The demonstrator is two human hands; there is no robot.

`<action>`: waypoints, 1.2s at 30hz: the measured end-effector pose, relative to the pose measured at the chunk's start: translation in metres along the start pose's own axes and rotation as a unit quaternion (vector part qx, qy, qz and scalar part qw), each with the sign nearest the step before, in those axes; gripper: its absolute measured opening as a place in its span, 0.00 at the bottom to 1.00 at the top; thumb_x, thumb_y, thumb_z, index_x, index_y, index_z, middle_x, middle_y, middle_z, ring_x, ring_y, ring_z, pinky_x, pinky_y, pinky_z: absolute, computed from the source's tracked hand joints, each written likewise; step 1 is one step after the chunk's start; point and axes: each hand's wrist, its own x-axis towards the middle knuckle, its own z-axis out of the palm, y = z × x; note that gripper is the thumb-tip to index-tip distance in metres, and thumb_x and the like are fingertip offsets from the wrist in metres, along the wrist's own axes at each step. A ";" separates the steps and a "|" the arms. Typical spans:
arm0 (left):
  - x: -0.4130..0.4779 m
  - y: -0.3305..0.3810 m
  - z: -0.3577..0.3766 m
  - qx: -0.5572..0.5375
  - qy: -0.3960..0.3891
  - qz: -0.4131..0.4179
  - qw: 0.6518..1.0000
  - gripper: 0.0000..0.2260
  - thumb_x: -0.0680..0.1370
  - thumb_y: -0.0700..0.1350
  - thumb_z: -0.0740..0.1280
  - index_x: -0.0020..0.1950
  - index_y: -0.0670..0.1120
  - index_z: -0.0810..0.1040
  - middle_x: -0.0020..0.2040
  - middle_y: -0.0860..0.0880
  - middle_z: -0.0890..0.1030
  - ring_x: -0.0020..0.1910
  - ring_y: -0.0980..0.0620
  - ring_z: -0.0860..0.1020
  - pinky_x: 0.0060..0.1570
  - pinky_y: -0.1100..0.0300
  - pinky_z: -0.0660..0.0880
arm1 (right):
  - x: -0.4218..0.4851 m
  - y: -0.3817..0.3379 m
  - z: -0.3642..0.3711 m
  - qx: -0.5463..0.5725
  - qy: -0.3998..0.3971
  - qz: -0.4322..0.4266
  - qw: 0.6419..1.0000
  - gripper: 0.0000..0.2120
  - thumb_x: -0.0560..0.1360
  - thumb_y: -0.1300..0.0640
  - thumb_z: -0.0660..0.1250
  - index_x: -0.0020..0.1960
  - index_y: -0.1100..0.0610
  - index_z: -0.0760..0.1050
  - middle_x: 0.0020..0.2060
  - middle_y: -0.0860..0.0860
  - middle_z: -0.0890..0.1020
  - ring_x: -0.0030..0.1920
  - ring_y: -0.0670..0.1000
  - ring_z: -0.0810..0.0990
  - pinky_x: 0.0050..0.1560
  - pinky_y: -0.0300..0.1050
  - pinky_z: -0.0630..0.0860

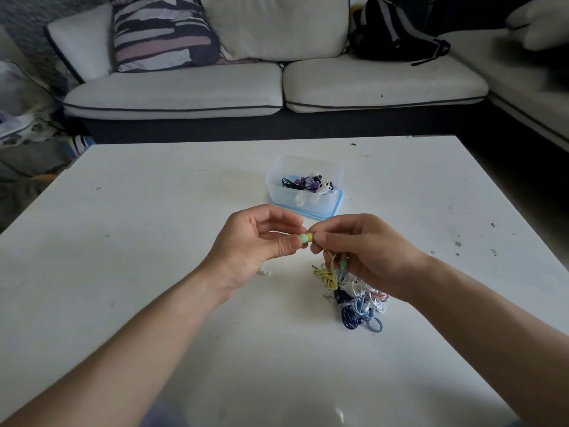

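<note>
Both hands are raised over the white table (154, 241). My left hand (255, 245) pinches the pale green tip (303, 238) of a yellow earbud between thumb and fingers. My right hand (366, 251) pinches the yellow body (311, 237) of the same earbud, and its yellow cord (326, 275) hangs down in a small bundle with a second green-tipped bud (342, 264). Under my right hand lies a tangled pile of earphones (357, 306) in white, blue and dark blue. A clear plastic box (304, 186) with a blue lid beneath it holds black, purple and white earphones.
A small white piece (264, 272) lies on the table by my left wrist. A white sofa (277, 87) with a patterned cushion (163, 32) and a black backpack (394, 32) stands beyond the table's far edge. Clutter (30, 134) sits on the floor at left.
</note>
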 end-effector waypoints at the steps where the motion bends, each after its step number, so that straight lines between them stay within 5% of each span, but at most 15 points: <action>1: 0.000 0.000 0.000 0.004 -0.001 -0.004 1.000 0.13 0.63 0.44 0.81 0.45 0.52 0.84 0.47 0.47 0.86 0.45 0.49 0.84 0.50 0.41 0.76 | 0.000 0.000 0.000 -0.002 -0.002 -0.001 1.000 0.04 0.74 0.65 0.69 0.47 0.64 0.83 0.38 0.56 0.82 0.33 0.49 0.75 0.35 0.40 0.74; 3: 0.000 0.000 0.000 -0.006 -0.002 -0.005 1.000 0.12 0.63 0.45 0.79 0.44 0.52 0.84 0.47 0.46 0.86 0.45 0.47 0.84 0.53 0.35 0.75 | 0.000 0.000 0.000 -0.005 -0.008 -0.005 1.000 0.04 0.74 0.65 0.70 0.46 0.63 0.83 0.37 0.56 0.82 0.33 0.49 0.75 0.35 0.39 0.74; 7: 0.002 -0.002 0.001 -0.049 -0.015 -0.010 0.999 0.13 0.62 0.37 0.80 0.43 0.47 0.83 0.44 0.46 0.85 0.42 0.49 0.83 0.46 0.56 0.78 | 0.000 -0.002 0.000 -0.020 -0.014 -0.015 1.000 0.04 0.74 0.67 0.69 0.45 0.63 0.83 0.36 0.56 0.82 0.32 0.48 0.75 0.34 0.38 0.74; 11: 0.002 -0.004 0.003 -0.080 -0.012 -0.024 0.996 0.13 0.61 0.37 0.75 0.45 0.43 0.81 0.41 0.46 0.85 0.39 0.51 0.83 0.40 0.63 0.78 | 0.000 -0.003 -0.003 -0.029 -0.025 -0.025 0.999 0.03 0.73 0.66 0.70 0.46 0.64 0.83 0.35 0.56 0.82 0.31 0.47 0.76 0.33 0.37 0.74; 15: 0.002 -0.004 0.005 -0.086 -0.014 -0.033 0.996 0.14 0.61 0.37 0.75 0.45 0.43 0.81 0.40 0.47 0.85 0.38 0.52 0.83 0.39 0.64 0.78 | 0.000 -0.005 -0.005 -0.055 -0.031 -0.030 0.998 0.07 0.69 0.61 0.73 0.46 0.63 0.84 0.36 0.58 0.82 0.34 0.50 0.75 0.36 0.38 0.74; 23: 0.002 -0.007 0.006 -0.114 -0.020 -0.046 0.992 0.13 0.61 0.37 0.75 0.43 0.43 0.81 0.40 0.45 0.84 0.38 0.51 0.83 0.40 0.63 0.79 | 0.000 -0.004 -0.008 -0.115 -0.030 -0.054 0.992 0.04 0.74 0.68 0.71 0.45 0.62 0.84 0.37 0.58 0.84 0.37 0.54 0.75 0.39 0.41 0.73; 29: 0.003 -0.005 0.006 -0.142 -0.029 -0.051 0.988 0.13 0.62 0.36 0.74 0.45 0.42 0.80 0.39 0.46 0.84 0.37 0.52 0.83 0.39 0.64 0.79 | 0.000 -0.004 -0.008 -0.061 -0.042 -0.036 0.997 0.06 0.68 0.60 0.73 0.44 0.59 0.85 0.37 0.57 0.83 0.34 0.50 0.76 0.38 0.38 0.75; 36: 0.003 -0.008 0.007 -0.148 -0.019 -0.055 0.987 0.12 0.61 0.36 0.74 0.44 0.42 0.80 0.39 0.45 0.84 0.37 0.51 0.83 0.40 0.63 0.79 | 0.001 -0.003 -0.008 -0.076 -0.036 -0.050 0.995 0.05 0.71 0.64 0.72 0.46 0.63 0.84 0.36 0.57 0.83 0.34 0.50 0.76 0.37 0.38 0.75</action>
